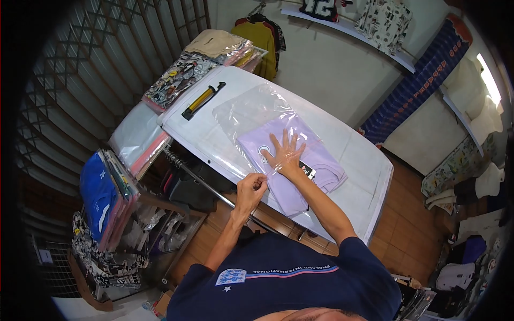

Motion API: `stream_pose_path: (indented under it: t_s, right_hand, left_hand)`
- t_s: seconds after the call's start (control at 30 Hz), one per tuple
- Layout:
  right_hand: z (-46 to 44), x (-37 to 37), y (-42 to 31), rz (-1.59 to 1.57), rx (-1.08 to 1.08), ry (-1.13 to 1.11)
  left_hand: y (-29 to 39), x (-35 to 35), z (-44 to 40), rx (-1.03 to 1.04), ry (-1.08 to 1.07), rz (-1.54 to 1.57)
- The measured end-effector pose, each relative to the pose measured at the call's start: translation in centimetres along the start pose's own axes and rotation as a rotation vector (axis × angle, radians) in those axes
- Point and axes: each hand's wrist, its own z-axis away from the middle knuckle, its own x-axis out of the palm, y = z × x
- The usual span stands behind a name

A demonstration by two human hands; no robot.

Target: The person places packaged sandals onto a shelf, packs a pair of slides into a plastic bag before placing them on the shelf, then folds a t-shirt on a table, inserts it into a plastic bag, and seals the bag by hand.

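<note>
A folded lavender shirt (318,155) with a white letter-like print lies on the white table, partly inside a clear plastic bag (254,104). The bag's loose end spreads toward the table's far side. My right hand (286,154) lies flat on the shirt with fingers spread. A black hang tag (307,170) shows beside its wrist. At the near left edge of the bag, my left hand (251,188) is closed in a pinch on the plastic. Its fingertips are partly hidden.
The white table (369,187) has a yellow-and-black tool (203,100) near its far left end. Beyond that sit stacks of bagged clothes (184,72). A metal rail (201,184) runs along the near side. Bagged garments (101,195) stand at left.
</note>
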Motion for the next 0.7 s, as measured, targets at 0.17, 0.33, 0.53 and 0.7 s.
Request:
stream_pose_path:
  t_s: [0.17,0.33,0.53,0.7]
  right_hand:
    - [-2.8,1.4,-2.4,-0.027,-0.008,-0.02]
    - [-5.7,3.1,-5.1,-0.065,-0.014,-0.022]
    - [-8.3,4.1,-7.7,-0.083,-0.054,-0.009]
    - [-7.6,2.8,-6.2,-0.032,0.081,-0.002]
  left_hand:
    - [-0.9,-1.9,-1.3,-0.042,0.009,0.008]
    - [-1.9,-3.9,-2.4,-0.073,0.006,0.009]
    - [-2.9,-6.0,-3.4,-0.08,0.001,0.028]
    - [-3.6,-8.0,-4.3,-0.07,-0.107,0.09]
